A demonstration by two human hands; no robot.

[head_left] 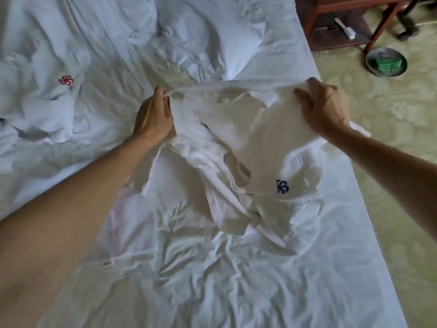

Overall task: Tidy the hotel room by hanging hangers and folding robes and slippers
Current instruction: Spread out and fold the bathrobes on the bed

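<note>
Pinching the white robe's (pixel 255 143) collar band taut between your left hand (pixel 153 114) and right hand (pixel 324 107), you let its length hang toward you.

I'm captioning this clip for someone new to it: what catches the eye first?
Both hands, the left hand and right hand, hold a white robe stretched over the rumpled bed. Its blue emblem stands out; a red emblem marks another robe at far left.
</note>
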